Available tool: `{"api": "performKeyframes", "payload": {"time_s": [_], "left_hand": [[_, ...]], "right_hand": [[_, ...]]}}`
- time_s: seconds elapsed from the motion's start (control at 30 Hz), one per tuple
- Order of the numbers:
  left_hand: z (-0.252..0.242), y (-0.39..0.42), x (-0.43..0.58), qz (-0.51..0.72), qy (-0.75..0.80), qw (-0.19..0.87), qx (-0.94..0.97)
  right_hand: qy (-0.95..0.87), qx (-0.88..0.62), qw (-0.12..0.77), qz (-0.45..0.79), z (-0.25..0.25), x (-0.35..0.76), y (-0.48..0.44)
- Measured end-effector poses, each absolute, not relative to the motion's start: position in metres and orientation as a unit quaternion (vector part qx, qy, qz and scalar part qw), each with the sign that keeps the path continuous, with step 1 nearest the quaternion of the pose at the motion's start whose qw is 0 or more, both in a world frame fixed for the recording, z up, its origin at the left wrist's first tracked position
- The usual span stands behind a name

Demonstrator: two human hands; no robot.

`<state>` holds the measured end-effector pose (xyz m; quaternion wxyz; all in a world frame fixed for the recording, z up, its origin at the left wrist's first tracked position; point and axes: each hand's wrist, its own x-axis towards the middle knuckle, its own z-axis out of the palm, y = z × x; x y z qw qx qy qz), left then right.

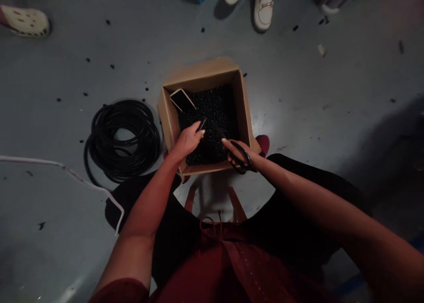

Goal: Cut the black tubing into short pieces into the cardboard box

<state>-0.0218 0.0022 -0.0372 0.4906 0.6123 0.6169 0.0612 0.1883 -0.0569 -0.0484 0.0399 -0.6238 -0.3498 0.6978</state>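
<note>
A cardboard box (243, 106) sits on the floor between my knees, filled with several small black cut pieces (215, 106). My left hand (189, 139) is closed around the end of a black tube (202, 124) held over the box. My right hand (239, 155) grips black scissors (232, 150), whose blades reach the tube's end. A phone (181, 100) leans in the box's far left corner.
A coil of black tubing (122, 139) lies on the grey floor left of the box. A white cable (66, 170) runs in from the left. Black bits are scattered about the floor. Other people's shoes (263, 7) stand at the top, and another shoe (24, 20) at the top left.
</note>
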Motion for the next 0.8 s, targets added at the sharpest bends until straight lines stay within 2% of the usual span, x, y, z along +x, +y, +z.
{"api": "performKeyframes", "payload": {"time_s": [0.2, 0.37, 0.53, 0.8], "left_hand": [[-0.034, 0.002, -0.02, 0.099, 0.621, 0.548, 0.552], [-0.037, 0.001, -0.02, 0.137, 0.624, 0.563, 0.524], [-0.041, 0.0, -0.019, 0.185, 0.635, 0.575, 0.481], [-0.031, 0.002, -0.016, 0.212, 0.637, 0.594, 0.442]], "right_hand": [[-0.286, -0.599, 0.076, 0.744, -0.055, 0.187, -0.062], [-0.326, -0.581, 0.111, 0.737, -0.06, 0.188, -0.062], [-0.43, -0.585, 0.04, 0.687, -0.059, 0.191, -0.056], [-0.478, -0.598, -0.02, 0.644, -0.048, 0.191, -0.053]]}}
